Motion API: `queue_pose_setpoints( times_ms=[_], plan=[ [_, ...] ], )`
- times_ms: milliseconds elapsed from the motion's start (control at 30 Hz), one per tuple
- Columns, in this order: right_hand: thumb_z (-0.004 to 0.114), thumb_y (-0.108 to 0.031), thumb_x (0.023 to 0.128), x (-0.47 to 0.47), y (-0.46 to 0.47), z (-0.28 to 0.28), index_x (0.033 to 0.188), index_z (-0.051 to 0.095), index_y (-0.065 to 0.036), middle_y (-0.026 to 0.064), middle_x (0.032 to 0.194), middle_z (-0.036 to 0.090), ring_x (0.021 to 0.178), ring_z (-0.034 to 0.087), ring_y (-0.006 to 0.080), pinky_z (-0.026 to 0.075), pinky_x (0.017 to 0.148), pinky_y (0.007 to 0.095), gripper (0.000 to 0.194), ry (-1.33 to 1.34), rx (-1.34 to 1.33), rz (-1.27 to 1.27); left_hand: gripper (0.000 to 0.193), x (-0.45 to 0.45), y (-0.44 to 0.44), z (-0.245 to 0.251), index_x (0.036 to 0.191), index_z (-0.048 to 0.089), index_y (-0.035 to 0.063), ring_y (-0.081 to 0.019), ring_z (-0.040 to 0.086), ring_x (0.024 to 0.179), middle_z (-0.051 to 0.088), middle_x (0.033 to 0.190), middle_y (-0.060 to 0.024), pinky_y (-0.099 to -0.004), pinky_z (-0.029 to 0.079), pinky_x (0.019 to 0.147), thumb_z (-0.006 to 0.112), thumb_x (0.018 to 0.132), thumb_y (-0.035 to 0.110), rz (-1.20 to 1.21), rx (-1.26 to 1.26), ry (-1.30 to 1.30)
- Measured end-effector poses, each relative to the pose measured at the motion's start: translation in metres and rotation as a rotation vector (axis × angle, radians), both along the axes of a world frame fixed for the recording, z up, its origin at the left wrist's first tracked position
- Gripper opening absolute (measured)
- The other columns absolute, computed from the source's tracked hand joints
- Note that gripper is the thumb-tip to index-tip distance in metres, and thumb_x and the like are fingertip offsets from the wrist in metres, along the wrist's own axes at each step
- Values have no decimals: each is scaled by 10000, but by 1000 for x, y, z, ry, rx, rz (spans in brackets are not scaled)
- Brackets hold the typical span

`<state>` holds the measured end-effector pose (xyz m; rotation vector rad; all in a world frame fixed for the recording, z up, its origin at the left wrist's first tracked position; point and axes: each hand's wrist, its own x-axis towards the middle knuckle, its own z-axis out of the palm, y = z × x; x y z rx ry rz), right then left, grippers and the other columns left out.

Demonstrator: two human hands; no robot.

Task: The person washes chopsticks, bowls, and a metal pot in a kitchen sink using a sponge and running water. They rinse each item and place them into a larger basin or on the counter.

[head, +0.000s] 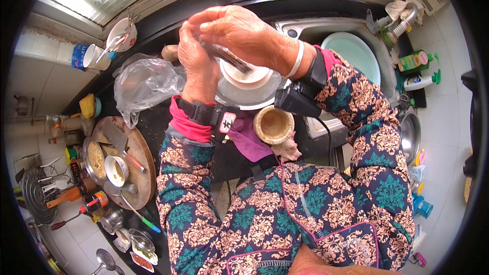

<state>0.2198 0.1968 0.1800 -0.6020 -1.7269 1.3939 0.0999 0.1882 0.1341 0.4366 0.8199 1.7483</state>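
My left hand [196, 63] and my right hand [238, 32] come together palm to palm, fingertips meeting at the far side. Between the palms is a bundle of dark, slender sticks that look like chopsticks [233, 60]; blur and my fingers hide its upper part. Its lower end points down over a white bowl [248, 81]. That bowl rests in a wider, pale round basin [244, 97] on the black counter. A stone mortar [274, 125] stands nearer to me, beside a purple cloth [253, 146].
A crumpled clear plastic bag [147, 84] lies left of my hands. Further left, a round chopping board [143, 152] carries a cleaver [116, 135], a plate of food [95, 160] and a small bowl [116, 170]. At right, the metal sink [305, 26] holds a light-green basin [353, 55].
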Motion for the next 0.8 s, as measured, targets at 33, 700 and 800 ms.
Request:
queue_pose_setpoints(
  times_ms=[33,700,800],
  plan=[
    [616,-59,863,4,2,4,1188,608,4,141,1152,643,1060,616,220,486,939,321,332,-56,-78,2,300,4,1,3,1037,612,56,-182,638,911,643,981,-52,-329,525,812,476,1009,322,-24,14,52],
    [740,-206,774,50,14,-54,858,708,-39,29,799,686,758,610,92,490,728,277,190,-342,-245,-331,879,1,-22,-7,1477,200,12,-299,493,1236,474,1341,-203,-473,380,1054,564,920,587,-498,-88,67],
    [741,-210,782,62,9,-47,852,724,-44,18,762,674,742,606,97,491,733,281,181,-379,-212,-311,673,-18,-33,-12,1434,356,39,-281,432,1309,485,1353,-181,-501,366,1058,575,955,456,-509,-112,180]
  ],
)
